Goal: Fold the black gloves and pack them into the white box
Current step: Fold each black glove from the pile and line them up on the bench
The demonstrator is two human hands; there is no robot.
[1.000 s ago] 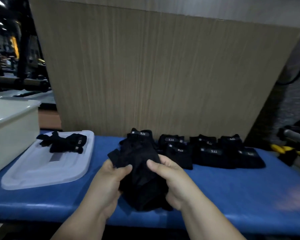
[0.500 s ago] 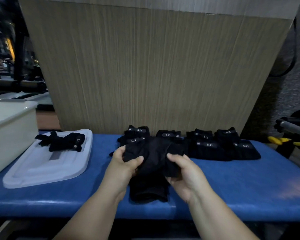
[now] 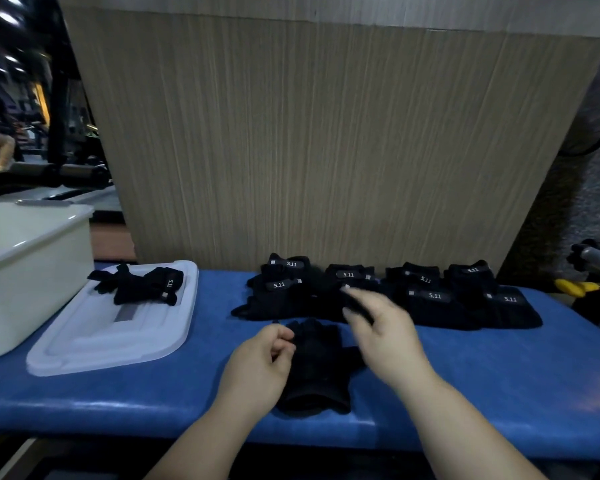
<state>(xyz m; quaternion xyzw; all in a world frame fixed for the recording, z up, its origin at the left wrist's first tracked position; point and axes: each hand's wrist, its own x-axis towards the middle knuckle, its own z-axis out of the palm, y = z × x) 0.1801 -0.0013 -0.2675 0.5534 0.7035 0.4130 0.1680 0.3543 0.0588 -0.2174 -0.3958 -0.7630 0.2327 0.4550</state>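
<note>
Seemingly early: one glove (image 3: 317, 365) lies flat on the table (image 3: 499, 375), row of gloves (image 3: 433, 299) behind, white box (image 3: 32, 271) at left. Left grip (image 3: 260, 365) curled, right grip (image 3: 385, 330) blurred; I cannot tell either hold.

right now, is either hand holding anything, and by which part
The left hand seems to pinch the near glove at its left edge; blurred right hand, over the glove row: cannot tell.
</note>
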